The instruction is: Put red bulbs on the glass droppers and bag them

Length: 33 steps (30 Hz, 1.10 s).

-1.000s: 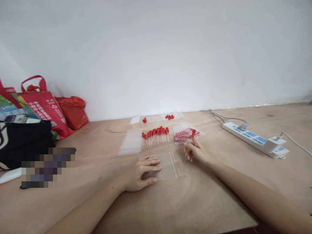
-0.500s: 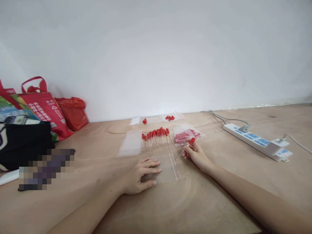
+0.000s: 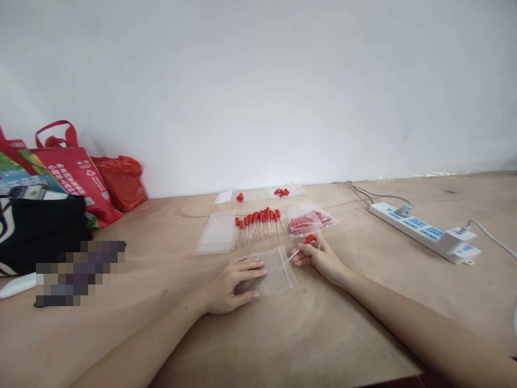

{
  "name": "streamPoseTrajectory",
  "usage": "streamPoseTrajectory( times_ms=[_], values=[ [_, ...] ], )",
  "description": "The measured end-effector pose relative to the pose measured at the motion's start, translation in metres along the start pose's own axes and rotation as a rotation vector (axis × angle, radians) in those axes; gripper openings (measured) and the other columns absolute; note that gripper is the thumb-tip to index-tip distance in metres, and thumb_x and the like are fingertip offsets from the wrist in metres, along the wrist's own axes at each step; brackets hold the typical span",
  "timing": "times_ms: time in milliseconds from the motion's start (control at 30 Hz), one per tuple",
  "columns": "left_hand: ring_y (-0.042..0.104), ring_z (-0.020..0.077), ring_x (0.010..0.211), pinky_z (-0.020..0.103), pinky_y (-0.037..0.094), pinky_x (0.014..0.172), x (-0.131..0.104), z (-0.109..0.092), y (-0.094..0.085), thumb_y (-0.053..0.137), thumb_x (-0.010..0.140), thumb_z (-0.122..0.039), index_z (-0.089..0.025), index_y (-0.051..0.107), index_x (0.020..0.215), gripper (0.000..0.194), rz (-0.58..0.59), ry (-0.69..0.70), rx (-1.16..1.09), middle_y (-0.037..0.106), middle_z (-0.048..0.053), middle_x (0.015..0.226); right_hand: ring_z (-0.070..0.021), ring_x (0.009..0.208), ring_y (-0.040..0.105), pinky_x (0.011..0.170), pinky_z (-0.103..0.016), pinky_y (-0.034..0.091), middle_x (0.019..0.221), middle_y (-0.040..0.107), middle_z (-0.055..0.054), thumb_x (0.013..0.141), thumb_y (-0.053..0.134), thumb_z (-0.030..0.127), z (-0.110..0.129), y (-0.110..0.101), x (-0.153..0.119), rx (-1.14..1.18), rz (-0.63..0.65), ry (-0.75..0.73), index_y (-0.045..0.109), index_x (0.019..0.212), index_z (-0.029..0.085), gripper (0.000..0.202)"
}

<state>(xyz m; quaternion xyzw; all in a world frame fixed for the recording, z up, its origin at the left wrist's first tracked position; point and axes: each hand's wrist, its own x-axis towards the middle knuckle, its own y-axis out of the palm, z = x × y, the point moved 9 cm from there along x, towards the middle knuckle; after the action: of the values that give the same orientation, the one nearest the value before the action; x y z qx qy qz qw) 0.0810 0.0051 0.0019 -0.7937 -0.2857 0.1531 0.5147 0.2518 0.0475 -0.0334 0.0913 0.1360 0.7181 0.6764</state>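
Observation:
My left hand [image 3: 236,285] lies with fingers spread on a clear zip bag [image 3: 270,280] flat on the table. Pinched in my right hand [image 3: 317,258] is a thin clear dropper with a red bulb [image 3: 309,238], its tip over the bag's zip edge. Several red-topped droppers [image 3: 260,223] lie in a row beyond my hands. To their left is a stack of clear bags [image 3: 216,233]; to their right, a bag holding red-topped pieces [image 3: 309,221].
Small red bulbs [image 3: 281,192] and clear plastic lie near the wall. A white power strip [image 3: 424,233] with cables stands at right. Red bags [image 3: 123,183], a black bag [image 3: 40,234] and a blurred-out item [image 3: 81,275] are at left on the wooden table [image 3: 226,355].
My right hand has moved slightly left with the dropper, bringing its tip over the bag's zip edge. My left hand stays on the bag.

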Motion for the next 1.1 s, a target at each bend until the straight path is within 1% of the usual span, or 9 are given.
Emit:
streamPoseTrajectory(
  times_ms=[133, 300, 433, 567, 667, 733, 833, 967, 1100],
  values=[
    [0.032, 0.0215, 0.124, 0.044, 0.023, 0.103, -0.001, 0.002, 0.001, 0.044, 0.084, -0.038, -0.027, 0.041, 0.125, 0.042, -0.014, 0.01, -0.008, 0.04, 0.003, 0.133, -0.0142, 0.058, 0.062, 0.056, -0.028, 0.051, 0.061, 0.06, 0.0, 0.069, 0.058, 0.037, -0.008, 0.002, 0.003, 0.067, 0.04, 0.076, 0.04, 0.071, 0.019, 0.025],
    [0.031, 0.0205, 0.125, 0.042, 0.024, 0.104, 0.0, 0.003, 0.002, 0.042, 0.086, -0.036, -0.027, 0.039, 0.127, 0.042, -0.02, 0.01, 0.003, 0.04, 0.002, 0.133, -0.0088, 0.054, 0.059, 0.055, -0.021, 0.05, 0.059, 0.057, 0.003, 0.057, 0.072, 0.03, -0.004, 0.003, 0.002, -0.024, 0.079, 0.052, 0.051, 0.072, 0.016, 0.029],
    [0.03, 0.0209, 0.125, 0.042, 0.023, 0.104, 0.0, 0.005, 0.003, 0.044, 0.085, -0.037, -0.027, 0.036, 0.129, 0.046, -0.018, 0.002, 0.008, 0.039, 0.002, 0.134, -0.0086, 0.048, 0.057, 0.048, -0.021, 0.047, 0.056, 0.058, 0.005, 0.051, 0.076, 0.03, 0.0, 0.006, -0.002, -0.126, 0.096, 0.011, 0.048, 0.073, 0.017, 0.038],
    [0.03, 0.0206, 0.125, 0.043, 0.022, 0.105, 0.001, 0.004, 0.003, 0.043, 0.085, -0.037, -0.027, 0.036, 0.129, 0.045, -0.018, 0.001, -0.001, 0.04, 0.002, 0.133, -0.0073, 0.041, 0.052, 0.039, -0.019, 0.042, 0.049, 0.055, 0.005, 0.053, 0.075, 0.031, -0.002, 0.015, -0.006, -0.235, 0.166, -0.007, 0.047, 0.067, 0.016, 0.035],
    [0.031, 0.0202, 0.124, 0.043, 0.021, 0.105, 0.001, 0.004, 0.003, 0.042, 0.086, -0.037, -0.027, 0.035, 0.129, 0.045, -0.008, 0.001, 0.018, 0.04, 0.002, 0.133, -0.0054, 0.046, 0.053, 0.039, -0.018, 0.043, 0.073, 0.059, 0.001, 0.053, 0.075, 0.031, 0.003, 0.021, -0.009, -0.217, 0.219, -0.081, 0.046, 0.064, 0.016, 0.035],
    [0.032, 0.0196, 0.124, 0.043, 0.021, 0.105, 0.002, 0.003, 0.004, 0.042, 0.086, -0.036, -0.026, 0.035, 0.129, 0.045, -0.008, 0.008, 0.03, 0.039, 0.003, 0.133, -0.0048, 0.05, 0.055, 0.042, -0.019, 0.045, 0.089, 0.056, -0.001, 0.054, 0.075, 0.032, 0.005, 0.027, -0.012, -0.183, 0.281, -0.117, 0.045, 0.064, 0.015, 0.035],
    [0.032, 0.0194, 0.124, 0.042, 0.021, 0.105, 0.002, 0.004, 0.005, 0.042, 0.086, -0.036, -0.025, 0.034, 0.13, 0.045, -0.007, 0.007, 0.041, 0.04, 0.003, 0.133, -0.0061, 0.055, 0.058, 0.051, -0.023, 0.048, 0.093, 0.053, -0.001, 0.057, 0.073, 0.033, 0.001, 0.039, -0.017, -0.142, 0.406, -0.104, 0.046, 0.067, 0.016, 0.034],
    [0.032, 0.0193, 0.124, 0.042, 0.022, 0.104, 0.002, 0.004, 0.004, 0.042, 0.086, -0.035, -0.025, 0.035, 0.129, 0.045, -0.005, 0.003, 0.039, 0.041, 0.003, 0.133, -0.0073, 0.06, 0.058, 0.057, -0.023, 0.046, 0.084, 0.058, 0.0, 0.059, 0.073, 0.032, -0.005, 0.046, -0.017, -0.129, 0.479, -0.098, 0.044, 0.067, 0.016, 0.034],
    [0.033, 0.0196, 0.124, 0.041, 0.025, 0.103, 0.001, 0.005, 0.001, 0.043, 0.085, -0.035, -0.025, 0.037, 0.128, 0.045, -0.022, -0.009, 0.0, 0.04, 0.004, 0.133, -0.0083, 0.057, 0.056, 0.053, -0.021, 0.042, 0.063, 0.061, 0.002, 0.059, 0.072, 0.034, -0.006, 0.04, -0.01, -0.194, 0.418, -0.099, 0.044, 0.066, 0.017, 0.034]
  ],
)
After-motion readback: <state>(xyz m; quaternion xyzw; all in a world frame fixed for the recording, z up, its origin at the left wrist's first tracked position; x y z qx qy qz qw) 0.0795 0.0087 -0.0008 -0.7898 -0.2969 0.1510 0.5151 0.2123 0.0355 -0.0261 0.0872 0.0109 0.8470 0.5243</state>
